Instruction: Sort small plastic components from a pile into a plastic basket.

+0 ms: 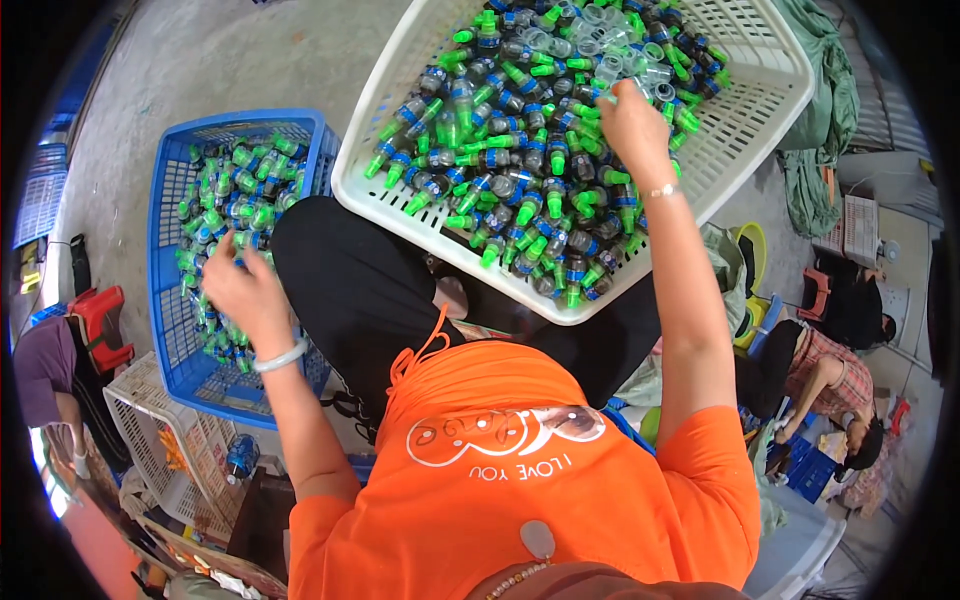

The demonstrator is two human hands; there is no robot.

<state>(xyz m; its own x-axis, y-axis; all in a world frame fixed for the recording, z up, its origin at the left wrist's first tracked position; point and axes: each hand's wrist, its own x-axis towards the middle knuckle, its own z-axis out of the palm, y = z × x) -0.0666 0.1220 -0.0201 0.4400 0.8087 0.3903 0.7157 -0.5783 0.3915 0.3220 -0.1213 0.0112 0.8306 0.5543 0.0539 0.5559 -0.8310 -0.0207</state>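
A white plastic basket (368, 130) in front of me holds a heap of small clear bottles (530, 190) with green tops and blue bands. Clear plastic cups or caps (600, 45) lie in a cluster on the far part of that heap. My right hand (637, 125) is over the heap beside this cluster, fingers closed together; what they grip, if anything, is hidden. At the left, a blue basket (165, 310) contains more green-topped bottles (245, 185). My left hand (243, 288) hovers above its near part, with fingers apart and nothing plainly held.
My knees (335, 290) are under and beside the white basket. At the lower left stand a white crate (170, 440) and a red stool (100, 325). Green cloth (815, 190) hangs at the right. Other people (825, 385) sit at the right; another person (50, 370) is at the left edge.
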